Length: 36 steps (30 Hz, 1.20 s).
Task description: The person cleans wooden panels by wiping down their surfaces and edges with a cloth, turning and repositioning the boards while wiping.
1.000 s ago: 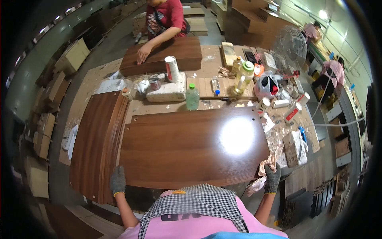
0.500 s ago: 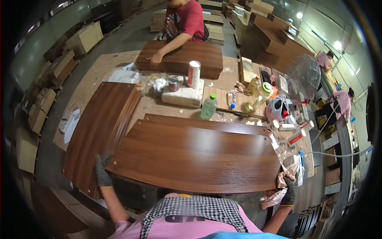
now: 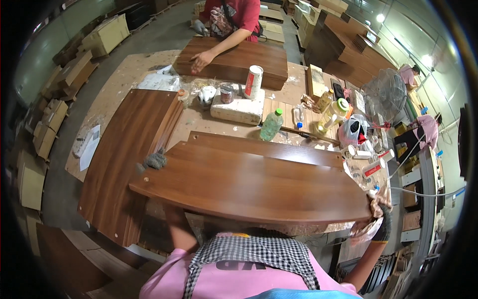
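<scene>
Brown wood-grain panel (image 3: 254,182) lies lifted across the middle, its curved edge toward the person. The gloved left hand (image 3: 155,160) grips its corner at 9 o'clock; the gloved right hand (image 3: 382,219), also holding a rag (image 3: 366,229), clamps the corner at 4 o'clock. At 12 o'clock a red-and-white can (image 3: 253,81) stands on a white foam block (image 3: 238,108); a green bottle (image 3: 272,124) stands just right of it. Tan cartons (image 3: 42,134) line the floor at 9 o'clock.

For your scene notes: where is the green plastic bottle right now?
In the head view, the green plastic bottle stands upright on the workbench, right of centre, just beyond the lifted wooden panel and beside the white foam block.
</scene>
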Available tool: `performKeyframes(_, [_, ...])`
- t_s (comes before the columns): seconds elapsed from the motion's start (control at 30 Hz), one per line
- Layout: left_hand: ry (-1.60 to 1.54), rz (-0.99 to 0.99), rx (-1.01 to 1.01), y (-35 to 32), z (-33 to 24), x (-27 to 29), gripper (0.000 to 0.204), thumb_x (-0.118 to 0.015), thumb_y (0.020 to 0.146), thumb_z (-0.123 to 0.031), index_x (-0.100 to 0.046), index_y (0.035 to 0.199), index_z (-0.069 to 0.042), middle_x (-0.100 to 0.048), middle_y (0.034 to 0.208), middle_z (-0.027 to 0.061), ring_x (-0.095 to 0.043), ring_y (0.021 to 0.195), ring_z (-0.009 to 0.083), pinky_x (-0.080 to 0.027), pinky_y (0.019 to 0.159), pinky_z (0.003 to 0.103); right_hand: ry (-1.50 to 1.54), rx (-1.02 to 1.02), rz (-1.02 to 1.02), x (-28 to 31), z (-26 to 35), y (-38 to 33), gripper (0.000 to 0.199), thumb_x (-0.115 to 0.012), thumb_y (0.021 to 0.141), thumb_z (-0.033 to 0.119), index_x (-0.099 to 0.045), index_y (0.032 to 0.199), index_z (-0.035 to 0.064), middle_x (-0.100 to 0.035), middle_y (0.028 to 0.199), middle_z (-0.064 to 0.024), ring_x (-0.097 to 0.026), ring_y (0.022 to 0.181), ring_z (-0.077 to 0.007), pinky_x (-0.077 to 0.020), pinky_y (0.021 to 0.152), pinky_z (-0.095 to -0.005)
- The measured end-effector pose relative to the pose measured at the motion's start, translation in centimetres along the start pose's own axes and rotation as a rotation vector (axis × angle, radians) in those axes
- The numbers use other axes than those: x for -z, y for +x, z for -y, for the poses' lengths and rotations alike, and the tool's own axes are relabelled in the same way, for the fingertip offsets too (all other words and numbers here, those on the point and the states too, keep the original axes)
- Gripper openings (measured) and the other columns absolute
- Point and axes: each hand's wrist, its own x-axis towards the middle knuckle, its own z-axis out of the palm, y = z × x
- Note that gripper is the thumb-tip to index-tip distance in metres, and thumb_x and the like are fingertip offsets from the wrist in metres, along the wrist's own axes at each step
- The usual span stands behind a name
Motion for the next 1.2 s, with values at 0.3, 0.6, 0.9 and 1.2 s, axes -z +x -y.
performKeyframes(0.3, [0.087,-0.222,-0.500,8.3,-4.6,-8.2,0.056,-0.037,0.111,-0.038,-0.040,0.152,0.000,-0.050,0.149,0.0205,-0.055,0.126,0.0293,-0.039,0.113,0.039,-0.892,0.607,-0.146,-5.6,14.7,10.2,0.030,-0.057,0.104,0.018,-0.067,0.126,0.0000,-0.065,0.121,-0.0075,-0.063,0.109,-0.0180,-0.0496,0.099,-0.0318])
performKeyframes(0.6, [0.518,-0.193,-0.286,11.2,-5.1,-14.6,0.066,-0.031,0.112,-0.047,-0.048,0.140,0.010,-0.065,0.116,0.0314,-0.064,0.106,0.0402,-0.048,0.094,0.045,-1.297,1.267,-0.059,-29.5,11.9,8.4,0.038,-0.070,0.095,0.010,-0.062,0.132,0.0004,-0.069,0.123,-0.0141,-0.064,0.117,-0.0271,-0.0481,0.103,-0.0370])
performKeyframes(0.9, [0.209,-0.166,-0.260,11.6,-4.4,-12.9,0.066,-0.041,0.107,-0.057,-0.066,0.112,0.005,-0.069,0.096,0.0238,-0.058,0.086,0.0289,-0.048,0.089,0.045,-1.173,1.386,0.279,-58.9,5.3,2.2,0.024,-0.070,0.086,0.019,-0.067,0.109,0.0111,-0.068,0.096,-0.0158,-0.067,0.090,-0.0398,-0.0510,0.077,-0.0493])
performKeyframes(1.2, [0.745,-0.052,-0.794,14.2,-1.9,-12.8,0.042,-0.043,0.109,-0.036,-0.060,0.131,-0.004,-0.071,0.106,0.0144,-0.066,0.108,0.0265,-0.051,0.099,0.042,-1.012,1.624,0.728,-83.4,-0.3,-0.5,0.010,-0.069,0.075,0.017,-0.071,0.074,0.0071,-0.068,0.081,-0.0135,-0.069,0.076,-0.0276,-0.0517,0.068,-0.0455])
